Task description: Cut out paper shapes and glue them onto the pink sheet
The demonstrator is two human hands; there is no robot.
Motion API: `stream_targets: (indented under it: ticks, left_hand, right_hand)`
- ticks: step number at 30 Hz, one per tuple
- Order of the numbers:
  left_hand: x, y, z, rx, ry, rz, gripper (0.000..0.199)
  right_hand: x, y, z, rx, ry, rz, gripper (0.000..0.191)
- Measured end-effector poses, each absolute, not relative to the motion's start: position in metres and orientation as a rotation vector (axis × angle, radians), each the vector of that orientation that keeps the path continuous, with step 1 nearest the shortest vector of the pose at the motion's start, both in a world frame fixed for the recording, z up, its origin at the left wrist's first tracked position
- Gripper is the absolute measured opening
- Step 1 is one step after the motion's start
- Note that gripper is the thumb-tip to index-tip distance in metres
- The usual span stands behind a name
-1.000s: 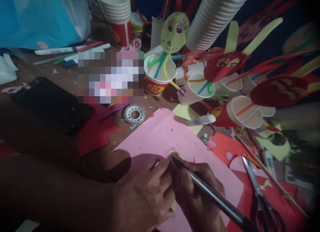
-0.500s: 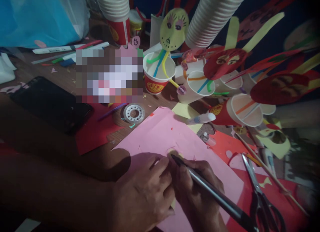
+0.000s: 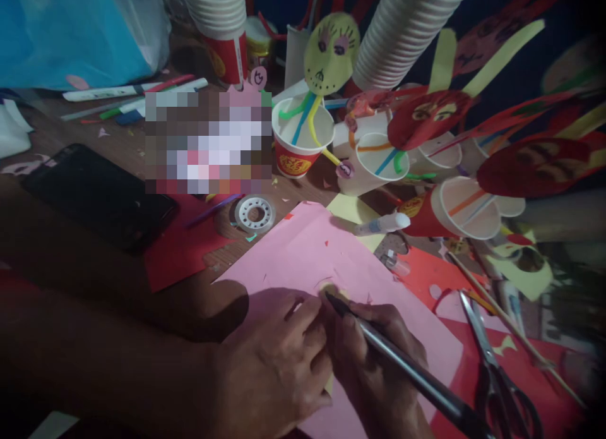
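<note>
My right hand (image 3: 386,350) is closed round a long dark marker pen (image 3: 407,366). Its tip meets a small piece of yellow paper (image 3: 341,293), mostly hidden by my fingers. Beside it, my left hand (image 3: 279,363) bends its fingers down over that yellow paper and holds it against a pink sheet (image 3: 293,256). A bit of yellow also peeks out under the left fingers. The pink sheet lies on the table beneath both hands.
Scissors (image 3: 490,363) and a thin stick (image 3: 502,312) lie on the right. Behind stand a paper cup (image 3: 297,158) with a yellow face, other cups with red faces, and a tall cup stack (image 3: 407,35). A phone (image 3: 99,196) and a white tape spool (image 3: 254,214) are at left.
The view has shifted very slightly. Both hands and the marker pen stay at nearly the same spot on the yellow paper.
</note>
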State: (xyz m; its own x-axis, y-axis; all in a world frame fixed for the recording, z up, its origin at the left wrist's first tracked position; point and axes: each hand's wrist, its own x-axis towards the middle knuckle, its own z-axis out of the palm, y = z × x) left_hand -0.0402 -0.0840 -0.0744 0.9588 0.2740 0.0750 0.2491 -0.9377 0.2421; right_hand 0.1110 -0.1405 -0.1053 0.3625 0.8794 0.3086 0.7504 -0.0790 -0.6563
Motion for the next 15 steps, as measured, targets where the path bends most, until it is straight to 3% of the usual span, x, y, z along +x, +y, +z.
stream_targets:
  ticks: [15]
  left_hand:
    - [-0.0406,-0.0846,-0.0755,2.881,0.367,0.153,0.035]
  right_hand:
    - [0.1102,-0.1475,-0.1087,-1.811,-1.246,0.482,0.008]
